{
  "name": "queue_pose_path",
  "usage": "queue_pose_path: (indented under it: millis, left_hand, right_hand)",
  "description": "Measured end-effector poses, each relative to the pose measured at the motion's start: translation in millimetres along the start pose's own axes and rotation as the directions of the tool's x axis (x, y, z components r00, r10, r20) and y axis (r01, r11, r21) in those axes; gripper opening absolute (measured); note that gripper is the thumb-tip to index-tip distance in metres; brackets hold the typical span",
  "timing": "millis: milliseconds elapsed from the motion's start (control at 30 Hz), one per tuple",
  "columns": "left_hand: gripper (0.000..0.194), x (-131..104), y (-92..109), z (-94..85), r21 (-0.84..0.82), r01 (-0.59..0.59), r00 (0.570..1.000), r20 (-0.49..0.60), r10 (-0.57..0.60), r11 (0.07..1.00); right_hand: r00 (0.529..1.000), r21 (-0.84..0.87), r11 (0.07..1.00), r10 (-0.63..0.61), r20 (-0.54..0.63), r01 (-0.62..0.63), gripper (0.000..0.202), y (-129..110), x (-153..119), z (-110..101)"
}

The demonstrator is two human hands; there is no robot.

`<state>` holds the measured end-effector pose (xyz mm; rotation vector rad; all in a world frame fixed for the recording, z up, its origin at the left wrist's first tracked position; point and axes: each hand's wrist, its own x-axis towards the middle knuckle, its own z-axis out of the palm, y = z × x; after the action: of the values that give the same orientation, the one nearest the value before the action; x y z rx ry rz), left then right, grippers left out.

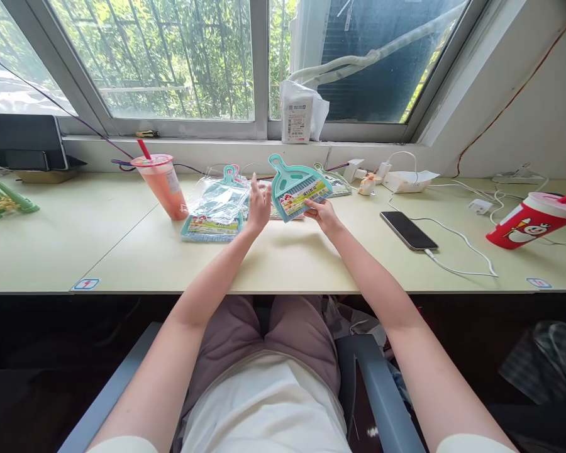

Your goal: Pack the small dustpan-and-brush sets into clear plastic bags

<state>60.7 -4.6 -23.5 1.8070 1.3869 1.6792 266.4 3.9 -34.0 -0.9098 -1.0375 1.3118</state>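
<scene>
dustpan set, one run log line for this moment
right hand: holds teal dustpan set | left hand: open beside it | bagged sets: on desk

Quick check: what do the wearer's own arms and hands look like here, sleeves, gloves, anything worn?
Both arms are bare from the upper arm down. The left hand and right hand wear no gloves; no rings, watch or bands show on fingers or wrists. Pale cream short sleeves show at the bottom corners of the frame.
</scene>
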Motion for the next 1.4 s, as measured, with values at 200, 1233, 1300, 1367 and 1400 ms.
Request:
queue_pose_path:
  millis: [200, 1233, 1300, 1367, 1400]
  left_hand:
    - [0.049, 9, 8, -30.7, 0.65, -0.059, 0.994, -0.033, 0.105, 0.758]
    - [0.038, 15, -13, -40.6, 0.625, 0.042, 0.994, -0.105, 0.031, 0.78]
    - [0.039, 15, -11, -42.8, 0.569, 0.084, 0.985, -0.173, 0.019, 0.818]
    - [0.039, 17, -9, -44.7, 0.52, 0.113, 0.972, -0.234, 0.015, 0.847]
    - [0.039, 17, -9, -45.4, 0.502, 0.119, 0.967, -0.256, 0.016, 0.857]
  right_hand:
    - [0.999, 0.018, 0.999, -0.029, -0.044, 0.029, 0.022, -3, 1, -6]
    - [0.972, -0.081, 0.986, 0.157, 0.174, -0.145, 0.023, -5, -5, -2]
    - [0.968, -0.078, 0.988, 0.149, 0.2, -0.136, 0.024, -8, -7, -3]
    - [0.966, -0.073, 0.99, 0.135, 0.22, -0.122, 0.025, -11, -7, -3]
    - [0.967, -0.072, 0.991, 0.128, 0.22, -0.115, 0.026, -12, -7, -3]
